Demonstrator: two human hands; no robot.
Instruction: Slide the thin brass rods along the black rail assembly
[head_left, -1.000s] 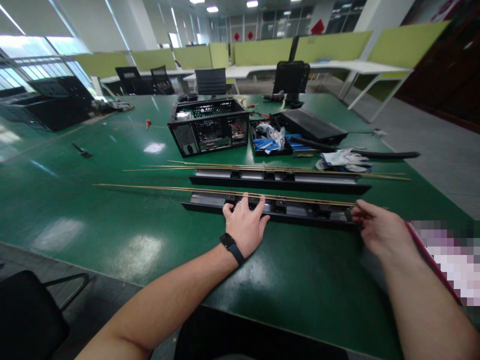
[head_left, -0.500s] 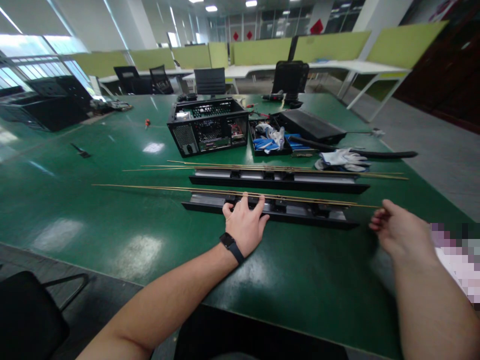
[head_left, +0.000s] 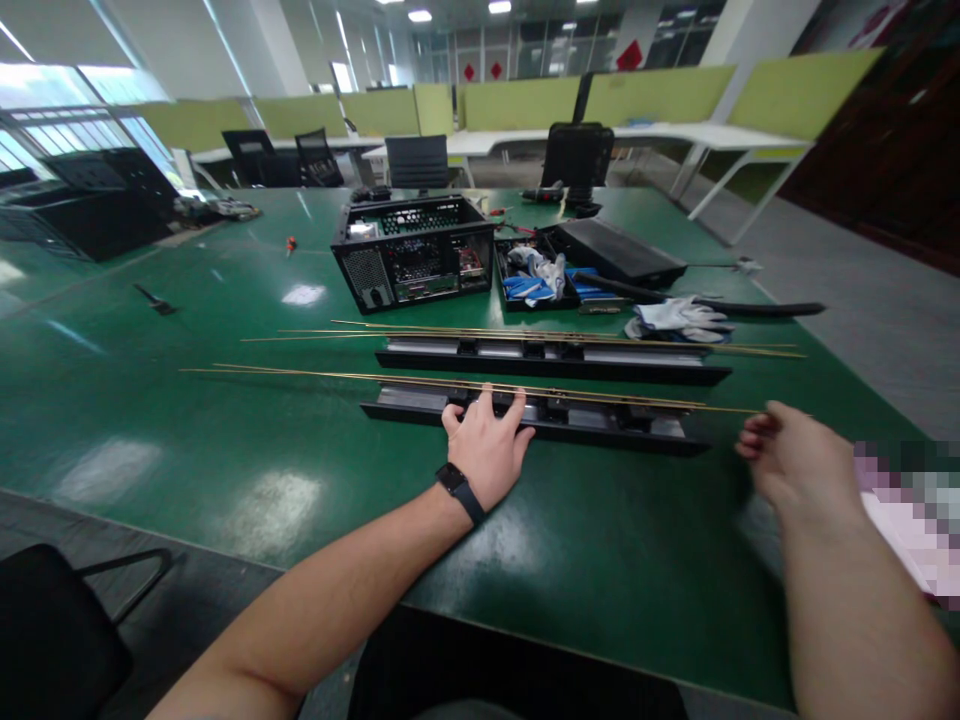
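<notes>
My left hand (head_left: 487,445), with a dark watch on its wrist, lies with fingers spread over the near black channel-shaped rail (head_left: 592,436). Its fingertips touch thin brass-coloured rods (head_left: 330,375) that run lengthwise along this rail and stick out past its left end. At the right, my right hand (head_left: 791,450) is closed in a pinch on the right end of one rod, beyond the rail's end. A second black rail (head_left: 637,373) lies parallel behind the first, with more rods (head_left: 300,332) along it. Dark blocks sit inside both rails.
Behind the rails an open computer case (head_left: 412,255) stands on the green table (head_left: 225,420). To its right are a black tray (head_left: 504,275) with gloves, a flat black box (head_left: 619,248), loose gloves (head_left: 679,318) and a black tube (head_left: 772,309). A black chair (head_left: 52,620) stands at lower left.
One near rod has slid slightly right, so two separate left ends now show. My right hand keeps its pinch and my left hand stays on the rods. The view has shifted a little.
</notes>
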